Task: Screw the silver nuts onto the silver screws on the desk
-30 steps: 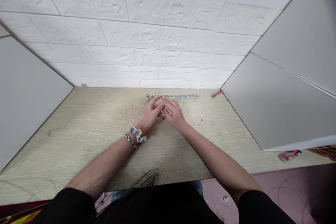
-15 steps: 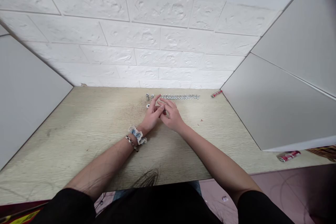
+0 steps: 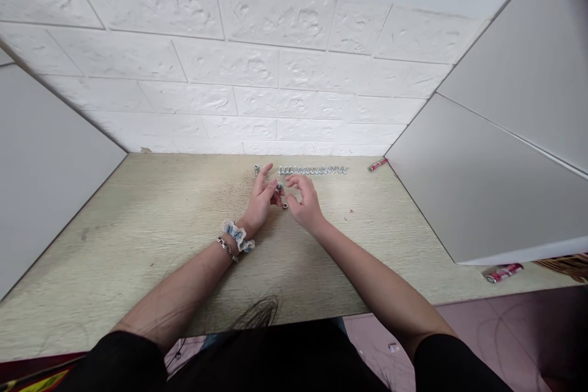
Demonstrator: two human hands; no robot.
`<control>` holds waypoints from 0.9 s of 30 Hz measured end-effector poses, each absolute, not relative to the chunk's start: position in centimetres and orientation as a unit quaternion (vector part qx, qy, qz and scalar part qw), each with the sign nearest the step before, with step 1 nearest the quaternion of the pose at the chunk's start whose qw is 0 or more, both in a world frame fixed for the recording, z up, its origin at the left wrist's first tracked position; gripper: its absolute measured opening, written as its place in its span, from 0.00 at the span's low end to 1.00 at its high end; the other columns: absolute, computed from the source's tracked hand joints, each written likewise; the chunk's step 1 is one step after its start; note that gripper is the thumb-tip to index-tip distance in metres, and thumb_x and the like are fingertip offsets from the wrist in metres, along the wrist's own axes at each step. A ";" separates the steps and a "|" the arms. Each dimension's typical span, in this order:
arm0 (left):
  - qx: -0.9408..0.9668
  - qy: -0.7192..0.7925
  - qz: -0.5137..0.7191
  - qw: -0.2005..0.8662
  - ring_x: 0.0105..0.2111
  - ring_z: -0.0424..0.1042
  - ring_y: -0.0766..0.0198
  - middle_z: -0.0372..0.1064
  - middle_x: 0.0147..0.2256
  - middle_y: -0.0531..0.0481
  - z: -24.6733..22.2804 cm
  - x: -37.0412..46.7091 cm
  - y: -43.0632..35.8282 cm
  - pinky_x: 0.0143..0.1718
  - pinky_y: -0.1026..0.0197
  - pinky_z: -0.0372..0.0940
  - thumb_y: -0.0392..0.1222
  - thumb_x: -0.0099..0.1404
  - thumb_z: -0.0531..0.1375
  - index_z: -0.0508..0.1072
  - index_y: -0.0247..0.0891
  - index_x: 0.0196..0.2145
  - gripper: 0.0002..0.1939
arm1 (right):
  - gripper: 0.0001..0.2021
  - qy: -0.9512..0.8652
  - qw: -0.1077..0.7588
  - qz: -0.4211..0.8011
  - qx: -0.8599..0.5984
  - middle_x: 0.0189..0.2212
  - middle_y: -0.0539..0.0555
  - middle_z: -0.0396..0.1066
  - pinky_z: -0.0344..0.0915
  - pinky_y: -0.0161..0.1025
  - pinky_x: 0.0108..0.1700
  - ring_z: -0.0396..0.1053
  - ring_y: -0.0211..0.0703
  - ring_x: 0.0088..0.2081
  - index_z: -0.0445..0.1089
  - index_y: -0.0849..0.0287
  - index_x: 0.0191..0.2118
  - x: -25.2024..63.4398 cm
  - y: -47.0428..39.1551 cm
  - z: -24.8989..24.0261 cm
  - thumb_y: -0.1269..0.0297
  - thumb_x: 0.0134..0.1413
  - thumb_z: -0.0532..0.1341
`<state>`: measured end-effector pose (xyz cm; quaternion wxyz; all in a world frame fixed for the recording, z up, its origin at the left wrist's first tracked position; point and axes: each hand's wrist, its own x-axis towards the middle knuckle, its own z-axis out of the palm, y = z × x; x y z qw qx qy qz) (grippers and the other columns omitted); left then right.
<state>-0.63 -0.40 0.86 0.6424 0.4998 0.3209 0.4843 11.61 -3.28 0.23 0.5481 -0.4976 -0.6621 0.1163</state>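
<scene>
My left hand point(image 3: 260, 201) pinches a small shiny metal screw piece point(image 3: 279, 186) between thumb and fingers; its exact shape is too small to make out. Close by on the right, my right hand point(image 3: 305, 203) has its fingers curved and apart, with nothing visible between them. A small metal nut point(image 3: 285, 206) shows in the gap below the fingertips; whether it rests on the table or is touched, I cannot tell. Behind the hands lies a long row of silver screws point(image 3: 313, 170). One metal piece stands upright point(image 3: 256, 170) left of that row, beyond my left hand.
A pale wooden tabletop point(image 3: 174, 214) runs to a white brick-patterned wall point(image 3: 257, 98). White panels stand at left point(image 3: 50, 165) and right point(image 3: 441, 177). One red battery-like cylinder point(image 3: 377, 165) lies at the back right, another point(image 3: 504, 273) near the right front edge.
My hands have drawn apart; the right fingers have opened away from the left. The metal piece in my left hand and the nut below are now visible.
</scene>
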 end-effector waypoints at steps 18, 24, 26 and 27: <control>0.640 0.300 0.401 0.583 0.19 0.57 0.71 0.59 0.21 0.56 0.1 -0.4 -0.7 0.22 0.67 0.56 0.47 0.61 0.56 0.49 0.41 0.61 0.33 | 0.02 -0.685 0.497 0.049 -0.530 0.33 0.54 0.66 0.60 0.48 0.46 0.63 0.47 0.40 0.63 0.55 0.29 12.1 -2.3 -1.2 0.66 0.46 0.59; 0.639 0.314 0.433 0.553 0.25 0.64 0.67 0.66 0.28 0.50 0.0 -0.4 -0.4 0.27 0.64 0.61 0.45 0.60 0.57 0.49 0.40 0.61 0.34 | 0.18 -0.751 0.453 0.075 -0.474 0.47 0.59 0.66 0.56 0.51 0.53 0.61 0.49 0.51 0.64 0.57 0.48 11.8 -2.0 -1.7 0.67 0.49 0.54; 0.626 0.303 0.443 0.566 0.26 0.65 0.67 0.67 0.29 0.49 0.1 -0.5 -0.3 0.28 0.64 0.61 0.45 0.60 0.57 0.48 0.39 0.61 0.35 | 0.20 -0.755 0.454 0.074 -0.467 0.49 0.59 0.65 0.55 0.51 0.55 0.60 0.48 0.53 0.62 0.57 0.51 11.9 -2.2 -1.6 0.67 0.51 0.53; 0.620 0.300 0.446 0.572 0.26 0.65 0.67 0.67 0.29 0.50 0.1 -0.5 -0.2 0.28 0.64 0.61 0.45 0.60 0.57 0.47 0.39 0.61 0.35 | 0.20 -0.758 0.453 0.074 -0.464 0.50 0.59 0.65 0.55 0.51 0.56 0.60 0.47 0.54 0.62 0.57 0.53 11.9 -2.4 -1.6 0.68 0.51 0.52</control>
